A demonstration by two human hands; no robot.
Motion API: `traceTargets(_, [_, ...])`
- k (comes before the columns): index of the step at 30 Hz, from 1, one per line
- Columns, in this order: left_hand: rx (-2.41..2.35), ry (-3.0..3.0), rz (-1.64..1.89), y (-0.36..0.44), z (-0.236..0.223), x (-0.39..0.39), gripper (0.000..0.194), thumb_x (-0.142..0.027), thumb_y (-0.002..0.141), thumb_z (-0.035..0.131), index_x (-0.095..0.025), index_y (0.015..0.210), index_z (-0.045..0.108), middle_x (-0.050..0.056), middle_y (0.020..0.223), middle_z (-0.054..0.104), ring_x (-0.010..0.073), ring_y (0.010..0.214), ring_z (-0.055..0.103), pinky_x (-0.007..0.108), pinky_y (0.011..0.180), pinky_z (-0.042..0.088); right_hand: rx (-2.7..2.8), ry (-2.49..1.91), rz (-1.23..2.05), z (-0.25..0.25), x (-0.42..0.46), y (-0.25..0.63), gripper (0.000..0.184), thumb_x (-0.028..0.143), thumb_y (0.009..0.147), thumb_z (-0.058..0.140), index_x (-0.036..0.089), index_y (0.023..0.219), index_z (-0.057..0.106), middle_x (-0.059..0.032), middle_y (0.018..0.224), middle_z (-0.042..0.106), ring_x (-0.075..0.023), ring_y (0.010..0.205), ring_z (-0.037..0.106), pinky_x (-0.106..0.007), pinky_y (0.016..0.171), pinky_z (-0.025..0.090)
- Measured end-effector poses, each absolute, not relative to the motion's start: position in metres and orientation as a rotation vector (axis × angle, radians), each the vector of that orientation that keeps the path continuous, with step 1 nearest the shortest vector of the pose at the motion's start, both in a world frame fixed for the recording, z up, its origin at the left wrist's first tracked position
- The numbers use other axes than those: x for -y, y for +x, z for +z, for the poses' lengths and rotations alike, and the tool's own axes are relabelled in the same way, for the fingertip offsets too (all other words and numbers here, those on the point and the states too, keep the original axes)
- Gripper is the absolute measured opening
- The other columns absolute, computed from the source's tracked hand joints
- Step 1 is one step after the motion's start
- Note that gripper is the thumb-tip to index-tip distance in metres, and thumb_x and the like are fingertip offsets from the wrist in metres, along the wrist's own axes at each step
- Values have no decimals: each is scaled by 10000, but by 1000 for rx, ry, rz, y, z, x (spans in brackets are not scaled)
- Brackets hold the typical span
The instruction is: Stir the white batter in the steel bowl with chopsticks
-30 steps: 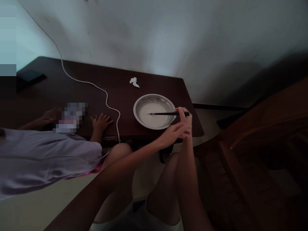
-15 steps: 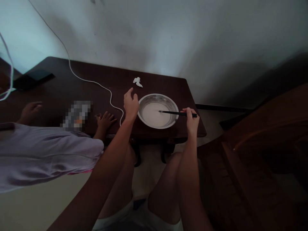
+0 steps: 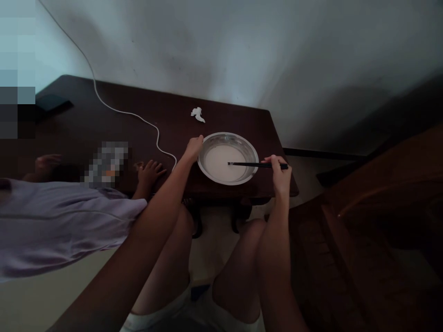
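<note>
Single head-worn view, looking forward and steeply down from above the knees (image 3: pixel 255 228), near enough that left hand (image 3: pixel 194 148) and right hand (image 3: pixel 281 174) fall around the middle — table (image 3: pixel 176 121) beneath them, wall (image 3: pixel 221 50) filling the top.

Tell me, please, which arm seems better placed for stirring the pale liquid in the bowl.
Probably the right: the right grip holds the black chopsticks, whose tips reach over or into the pale liquid. The left grip seems to hold the left rim of the metal bowl.
</note>
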State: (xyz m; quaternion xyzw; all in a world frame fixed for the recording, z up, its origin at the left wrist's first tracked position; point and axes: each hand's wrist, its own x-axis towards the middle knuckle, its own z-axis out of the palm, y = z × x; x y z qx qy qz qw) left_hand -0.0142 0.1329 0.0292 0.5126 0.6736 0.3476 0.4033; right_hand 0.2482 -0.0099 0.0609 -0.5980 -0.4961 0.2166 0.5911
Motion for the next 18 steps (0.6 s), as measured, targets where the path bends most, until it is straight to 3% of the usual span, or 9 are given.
traceTargets(4, [-1783,1447,715,-12,40,-122,417,-334,984,369,-128,1003,731,162,1107,722,308,1106,640,418,944,465,1267,-1366,535,60,10,249,348,517,862,584,212,751,709,-21,802,749,-177,842,690,-327,841,510])
traceTargets(8, [-1882,1552,588,-12,50,-107,415,-350,968,367,-167,1188,668,220,1272,654,396,1228,574,534,1009,408,1098,-1415,412,58,10,252,377,519,873,559,203,706,679,-13,699,727,-174,749,690,-330,810,504])
traceTargets(10, [-1905,1581,544,-11,54,-100,430,-368,971,347,-190,1231,639,222,1291,641,407,1232,571,562,1010,401,1079,-1422,428,58,11,249,379,517,879,549,203,706,674,-5,653,714,-171,698,685,-327,780,505])
traceTargets(15, [-1934,1608,503,-8,58,-94,453,-364,983,290,-204,1259,611,223,1283,640,402,1218,581,559,991,412,1269,-1365,523,60,12,238,272,466,827,638,213,758,713,-18,776,759,-177,822,697,-323,826,516])
traceTargets(18, [-1938,1617,512,-7,57,-93,454,-362,982,291,-194,1265,603,233,1271,641,412,1206,585,562,982,415,1153,-1387,433,59,11,240,286,464,831,625,204,733,693,-17,753,744,-178,791,699,-337,827,518])
